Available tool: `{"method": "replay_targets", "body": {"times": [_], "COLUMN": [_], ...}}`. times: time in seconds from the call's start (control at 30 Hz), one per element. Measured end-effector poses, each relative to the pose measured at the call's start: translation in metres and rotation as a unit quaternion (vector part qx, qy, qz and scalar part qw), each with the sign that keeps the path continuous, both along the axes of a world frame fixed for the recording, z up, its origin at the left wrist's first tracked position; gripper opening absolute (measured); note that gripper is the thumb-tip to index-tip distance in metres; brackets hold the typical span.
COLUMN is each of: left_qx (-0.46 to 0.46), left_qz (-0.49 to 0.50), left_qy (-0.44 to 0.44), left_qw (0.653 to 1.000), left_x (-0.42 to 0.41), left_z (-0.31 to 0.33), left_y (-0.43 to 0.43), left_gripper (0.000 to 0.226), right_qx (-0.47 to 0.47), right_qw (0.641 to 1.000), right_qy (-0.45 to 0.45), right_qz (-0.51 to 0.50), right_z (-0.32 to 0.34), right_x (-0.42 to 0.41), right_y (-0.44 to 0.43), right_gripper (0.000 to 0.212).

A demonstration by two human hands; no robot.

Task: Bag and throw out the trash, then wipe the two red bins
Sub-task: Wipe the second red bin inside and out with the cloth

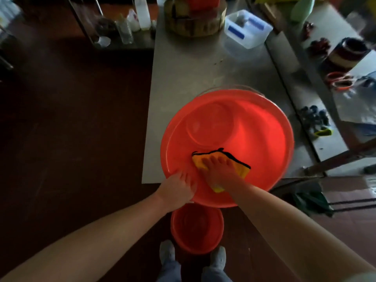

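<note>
The large red bin (264, 127) sits mouth up at the desk's (193, 68) near edge, its rim overhanging, with bare desk behind it. The left grip (177, 190) clasps the near rim. The right grip (219, 171), fingers flat, presses a yellow cloth (243, 168) on the inner wall. 1 smaller red bin (197, 228) stands on the floor below.

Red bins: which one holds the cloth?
The large bin on the table: the right hand presses the yellow cloth inside. The small bin stands on the floor.
</note>
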State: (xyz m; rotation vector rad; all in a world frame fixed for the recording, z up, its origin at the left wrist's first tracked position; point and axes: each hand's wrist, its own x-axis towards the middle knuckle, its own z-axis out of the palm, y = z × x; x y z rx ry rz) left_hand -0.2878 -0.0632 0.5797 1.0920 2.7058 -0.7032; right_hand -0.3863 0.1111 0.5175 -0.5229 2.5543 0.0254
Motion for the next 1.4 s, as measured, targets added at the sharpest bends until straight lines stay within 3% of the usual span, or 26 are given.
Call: {"method": "replay_targets", "body": {"times": [0.2,0.37,0.47,0.6,0.7,0.8,0.97,1.17,1.3,1.4], "left_qx": [-0.029,-0.006,-0.008,-0.034,-0.021,-0.004,0.017,0.015,0.017,0.025], "left_qz": [-0.006,-0.024,-0.043,-0.059,-0.068,-0.077,-0.031,-0.047,-0.042,-0.055], "left_qy": [0.009,0.000,0.016,-0.001,0.001,-0.004,-0.035,0.019,0.028,0.011], "left_qw": [1.000,1.000,0.999,0.998,0.997,0.997,0.999,0.999,0.999,0.998], "left_x": [0.012,0.003,-0.005,-0.007,-0.002,-0.002,0.005,0.005,0.002,-0.003], "left_z": [0.005,0.013,0.024,0.031,0.028,0.026,0.017,0.015,0.012,0.018], "left_y": [0.013,0.020,0.019,0.021,0.016,0.016,0.018,0.021,0.022,0.019], "left_gripper": [0.025,0.046,0.048,0.016,0.014,0.037,0.055,0.035,0.031,0.026], "right_qx": [0.101,0.140,0.126,0.036,-0.007,0.016,0.077,0.120,0.097,0.031], "right_qw": [0.992,0.980,0.988,0.995,0.990,0.998,0.993,0.984,0.994,0.992], "right_qy": [0.070,0.133,0.089,-0.045,-0.101,-0.053,0.062,0.107,0.045,-0.085], "right_qz": [0.033,0.053,0.018,-0.084,-0.103,-0.029,0.061,0.079,0.013,-0.084], "right_z": [-0.014,-0.004,-0.006,-0.013,-0.009,-0.004,-0.004,-0.008,-0.015,-0.019], "right_x": [-0.042,-0.069,-0.049,-0.011,-0.003,0.001,-0.029,-0.072,-0.053,-0.037], "right_y": [0.032,0.054,0.046,0.002,-0.016,-0.007,0.036,0.052,0.027,-0.012], "right_gripper": [0.053,0.053,0.059,0.065,0.065,0.059,0.055,0.050,0.059,0.066]}}
